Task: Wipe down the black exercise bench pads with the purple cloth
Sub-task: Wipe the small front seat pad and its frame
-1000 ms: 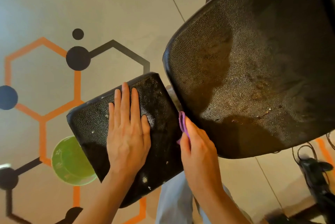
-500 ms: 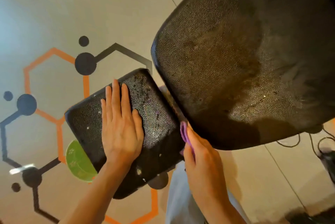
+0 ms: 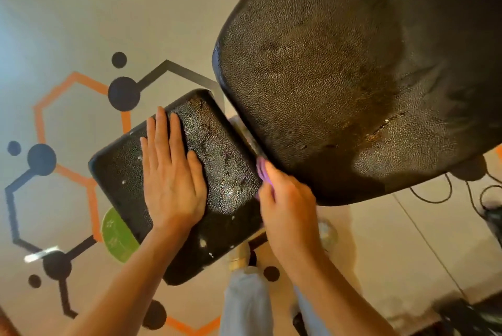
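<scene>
Over a grey floor point(image 3: 81, 9) painted with hexagons, the left hand point(image 3: 172, 172) lay flat, fingers straight, steadying the small pad point(image 3: 217, 150), so the right hand point(image 3: 288, 205), apparently pinching the purple cloth point(image 3: 261, 171), could work the gap beside the large pad point(image 3: 339, 77).
</scene>
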`<state>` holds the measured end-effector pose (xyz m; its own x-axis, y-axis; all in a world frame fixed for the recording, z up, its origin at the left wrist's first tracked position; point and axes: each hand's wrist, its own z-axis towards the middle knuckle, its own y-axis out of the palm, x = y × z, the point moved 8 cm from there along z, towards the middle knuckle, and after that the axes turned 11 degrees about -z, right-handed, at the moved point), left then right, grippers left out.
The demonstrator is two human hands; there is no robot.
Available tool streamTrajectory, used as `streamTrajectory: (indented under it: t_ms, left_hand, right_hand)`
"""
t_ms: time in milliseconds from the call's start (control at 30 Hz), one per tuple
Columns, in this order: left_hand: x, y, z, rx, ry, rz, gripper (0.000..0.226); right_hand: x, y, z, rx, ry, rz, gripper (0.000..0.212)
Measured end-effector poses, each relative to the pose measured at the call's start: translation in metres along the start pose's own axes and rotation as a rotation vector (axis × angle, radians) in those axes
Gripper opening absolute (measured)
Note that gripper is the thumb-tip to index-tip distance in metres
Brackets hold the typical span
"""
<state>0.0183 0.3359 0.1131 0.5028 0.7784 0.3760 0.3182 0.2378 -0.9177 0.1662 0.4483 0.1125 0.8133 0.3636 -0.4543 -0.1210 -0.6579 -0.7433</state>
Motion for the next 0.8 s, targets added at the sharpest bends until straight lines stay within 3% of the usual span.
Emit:
streamTrajectory:
  t_ms: [133,267,500,567,700,800]
  left_hand:
    - [0.0,0.0,0.0,0.007,-0.001,0.003,0.06]
    - [0.0,0.0,-0.001,0.02,0.016,0.015,0.059]
    - [0.001,-0.002,-0.002,0.024,0.058,0.01,0.058]
    - [0.001,-0.001,-0.001,0.022,0.065,0.0,0.057]
    - [0.002,0.0,-0.002,0.024,0.08,-0.008,0.056]
    - [-0.002,-0.001,-0.003,0.034,0.086,-0.018,0.056]
  right_hand:
    - [-0.07,0.003,0.063,0.024,-0.068,-0.118,0.029]
    - [-0.088,-0.001,0.069,0.147,-0.144,-0.13,0.03]
    - [0.057,0.012,-0.055,-0.012,0.149,0.071,0.032]
    - [0.063,0.01,-0.074,0.067,0.168,0.19,0.036]
    - [0.033,-0.008,-0.078,0.395,0.089,0.377,0.04]
    - [0.005,0.011,-0.066,0.408,0.019,0.303,0.047]
